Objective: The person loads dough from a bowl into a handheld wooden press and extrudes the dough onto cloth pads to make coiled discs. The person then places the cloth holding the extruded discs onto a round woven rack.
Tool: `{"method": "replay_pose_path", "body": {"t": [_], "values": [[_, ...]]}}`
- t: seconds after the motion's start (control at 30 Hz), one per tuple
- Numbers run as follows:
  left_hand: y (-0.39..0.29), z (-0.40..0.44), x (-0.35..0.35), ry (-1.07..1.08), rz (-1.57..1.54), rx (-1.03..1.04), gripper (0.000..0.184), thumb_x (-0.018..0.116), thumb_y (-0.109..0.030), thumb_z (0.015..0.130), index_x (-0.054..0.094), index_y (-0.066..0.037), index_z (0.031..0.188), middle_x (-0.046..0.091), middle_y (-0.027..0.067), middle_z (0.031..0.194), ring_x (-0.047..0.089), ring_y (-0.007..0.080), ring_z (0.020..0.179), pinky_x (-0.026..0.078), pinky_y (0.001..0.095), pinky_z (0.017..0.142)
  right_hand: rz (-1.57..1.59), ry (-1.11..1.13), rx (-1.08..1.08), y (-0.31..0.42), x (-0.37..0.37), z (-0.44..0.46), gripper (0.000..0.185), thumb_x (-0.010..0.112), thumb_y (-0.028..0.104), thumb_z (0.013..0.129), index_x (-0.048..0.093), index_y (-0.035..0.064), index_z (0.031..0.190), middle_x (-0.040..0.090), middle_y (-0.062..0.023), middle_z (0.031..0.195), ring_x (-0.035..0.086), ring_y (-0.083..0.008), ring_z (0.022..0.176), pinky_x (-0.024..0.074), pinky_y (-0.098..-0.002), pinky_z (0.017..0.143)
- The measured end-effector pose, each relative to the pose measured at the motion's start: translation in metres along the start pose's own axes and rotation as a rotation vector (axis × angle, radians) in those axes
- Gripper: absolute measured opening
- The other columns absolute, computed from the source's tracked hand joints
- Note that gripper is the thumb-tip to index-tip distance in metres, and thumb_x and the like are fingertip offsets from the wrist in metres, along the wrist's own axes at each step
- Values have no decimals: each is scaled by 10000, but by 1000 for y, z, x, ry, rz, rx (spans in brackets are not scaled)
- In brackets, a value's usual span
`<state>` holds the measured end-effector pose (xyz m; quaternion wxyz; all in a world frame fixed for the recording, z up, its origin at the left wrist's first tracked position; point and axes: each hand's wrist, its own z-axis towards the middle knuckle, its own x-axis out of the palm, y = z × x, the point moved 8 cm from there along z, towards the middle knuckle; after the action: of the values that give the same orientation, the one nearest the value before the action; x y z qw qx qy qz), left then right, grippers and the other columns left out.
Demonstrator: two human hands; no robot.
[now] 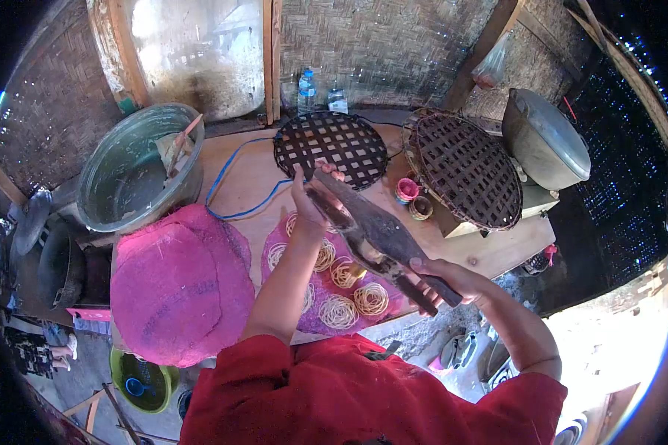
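Both hands hold a dark two-part wooden hand press (367,222), tilted across the table from upper left to lower right. My left hand (312,199) is closed around its far end, and my right hand (453,280) grips the near handles. A brass-coloured piece (358,270) shows beneath the middle of the press. Under it, several coils of pale strands (338,311) lie on a pink sheet (321,285). Part of the sheet is hidden by my left forearm and the press.
A big pink sack-like cloth (182,289) covers the table's left side, below a green basin (96,194). Woven trays (330,126) stand behind, with small cups (407,190) and a lidded metal pot (545,141) at right. A blue strap (226,170) crosses the wooden table (234,159).
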<state>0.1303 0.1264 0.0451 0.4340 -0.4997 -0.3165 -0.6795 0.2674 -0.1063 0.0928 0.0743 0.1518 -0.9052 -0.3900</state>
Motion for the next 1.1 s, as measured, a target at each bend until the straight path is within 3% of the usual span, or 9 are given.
{"method": "replay_pose_path", "body": {"t": [0.03,0.23,0.3,0.57,0.77,0.83,0.93,1.03,1.1], "values": [[1,4,-2,1,-2,2,420,410,-537,904,501,-126,903,510,26,857,514,208,842,445,400,771,-72,-1,9,-2,-6,1,701,438,609,867,566,-56,1045,633,-183,808,657,-256,655,538,-338,548],[-14,19,23,134,98,-29,352,382,-487,935,552,-186,871,557,-31,828,568,175,799,451,403,703,-47,-22,-85,3,-6,23,568,508,570,861,586,10,920,621,-110,762,632,-189,596,513,-287,508],[-19,10,19,75,109,-17,372,367,-492,937,549,-175,870,555,-26,808,567,186,789,461,412,682,3,-50,-111,1,1,27,572,496,578,871,628,23,831,574,-44,625,563,-125,505,446,-258,428],[4,-3,-40,-62,59,3,395,345,-504,936,547,-169,876,571,-7,816,564,193,752,440,424,685,-37,-27,-45,-26,-13,25,533,448,511,917,595,1,964,621,-100,699,607,-168,531,468,-277,434],[7,30,-13,233,-45,-182,455,380,-542,915,544,-121,858,564,28,803,569,227,797,439,386,778,-185,-154,-242,-36,-30,57,601,451,599,884,605,21,954,590,-47,662,594,-118,583,448,-251,466],[10,41,15,206,3,-198,462,379,-550,914,542,-121,863,563,33,809,565,229,812,436,402,785,-91,-40,-171,-40,-40,55,619,430,607,888,587,19,1002,610,-67,726,612,-141,635,487,-257,548],[28,50,22,111,81,-161,470,385,-539,912,539,-98,856,542,48,800,552,242,821,437,405,787,108,-44,-150,-23,-51,23,719,276,625,916,409,31,1297,643,-165,911,653,-275,801,525,-340,729],[60,41,-1,56,13,-169,497,392,-554,898,531,-79,844,541,69,785,540,251,800,440,407,794,19,-90,4,-31,-61,-4,767,277,665,892,404,29,1300,636,-198,908,656,-275,764,535,-357,682],[77,31,-41,-169,26,-117,510,389,-571,888,529,-84,833,535,72,760,535,245,777,441,406,775,26,-115,46,-39,-63,-11,786,285,691,873,432,26,1266,634,-211,893,656,-272,727,538,-369,639]]}}
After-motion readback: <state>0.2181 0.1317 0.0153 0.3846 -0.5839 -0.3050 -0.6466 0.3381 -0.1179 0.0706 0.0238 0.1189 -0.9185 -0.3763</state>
